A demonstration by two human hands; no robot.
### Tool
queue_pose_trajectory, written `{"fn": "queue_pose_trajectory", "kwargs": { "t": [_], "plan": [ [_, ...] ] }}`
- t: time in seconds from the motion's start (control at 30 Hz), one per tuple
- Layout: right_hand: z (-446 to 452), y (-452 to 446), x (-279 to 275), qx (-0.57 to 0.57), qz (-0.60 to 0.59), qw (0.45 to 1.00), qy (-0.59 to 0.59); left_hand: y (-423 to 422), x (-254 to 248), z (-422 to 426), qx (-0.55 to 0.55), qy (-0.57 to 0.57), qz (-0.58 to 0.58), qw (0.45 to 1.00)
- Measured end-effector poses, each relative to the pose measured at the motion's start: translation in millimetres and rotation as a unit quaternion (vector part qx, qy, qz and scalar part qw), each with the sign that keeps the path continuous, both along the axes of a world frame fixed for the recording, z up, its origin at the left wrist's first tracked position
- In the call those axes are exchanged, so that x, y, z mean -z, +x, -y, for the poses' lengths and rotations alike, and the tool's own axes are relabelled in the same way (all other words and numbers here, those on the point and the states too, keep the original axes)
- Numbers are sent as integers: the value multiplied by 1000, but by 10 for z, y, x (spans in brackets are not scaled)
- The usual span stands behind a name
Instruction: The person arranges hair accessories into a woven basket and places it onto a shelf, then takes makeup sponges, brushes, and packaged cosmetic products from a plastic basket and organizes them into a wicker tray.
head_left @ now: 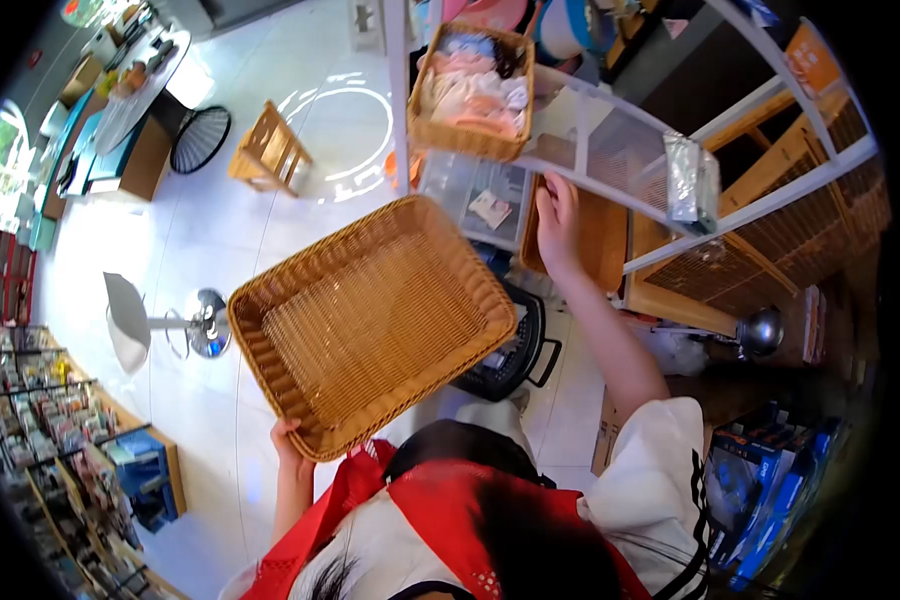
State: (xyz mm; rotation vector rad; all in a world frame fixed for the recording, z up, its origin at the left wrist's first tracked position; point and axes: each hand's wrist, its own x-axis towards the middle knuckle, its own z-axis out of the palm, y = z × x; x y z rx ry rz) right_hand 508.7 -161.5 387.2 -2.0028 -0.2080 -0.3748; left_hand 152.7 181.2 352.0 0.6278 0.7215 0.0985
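Note:
A large brown wicker basket (370,320) hangs tilted in front of me, with nothing inside it. My left hand (288,442) is closed on its near left corner, thumb over the rim. My right hand (558,222) reaches to the shelf rack, fingers curled at the edge of a second brown basket (600,240) under the clear shelf panel. Part of that basket is hidden by the hand and the rack. Left of this hand is a clear plastic bin (475,195) with a small pale card on it.
A basket of folded clothes (472,95) sits on the white-framed rack (585,180). Below is a black basket with a handle (510,350). A wooden stool (270,150), a white swivel stool (130,322) and stocked shelves (55,420) stand leftward; blue boxes (765,490) are at right.

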Motion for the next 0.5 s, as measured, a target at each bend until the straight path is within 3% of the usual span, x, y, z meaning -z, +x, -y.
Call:
{"fn": "queue_pose_trajectory", "kwargs": {
  "t": [0.03,0.1,0.17,0.23,0.3,0.37,0.43,0.5],
  "plan": [
    [70,-267,30,-24,-8,1000,-11,21,-23,45,1,4,3,1000],
    [250,-687,343,-51,-139,989,3,49,39,115,12,-7,10,1000],
    [425,-1094,622,-41,-317,938,132,-7,261,49,37,-34,14,999],
    [734,-1319,776,-145,-495,801,303,-69,563,45,72,-68,48,994],
    [963,-1618,823,-119,-553,707,424,-13,761,165,118,-80,53,988],
    [1171,-1954,1032,-127,-498,811,280,69,861,375,165,-68,29,984],
    [1413,-2298,1306,-89,-483,821,291,169,999,552,211,-69,-23,975],
    [1660,-2581,1385,-38,-494,820,287,200,1222,641,257,-2,-144,955]
  ]
}}
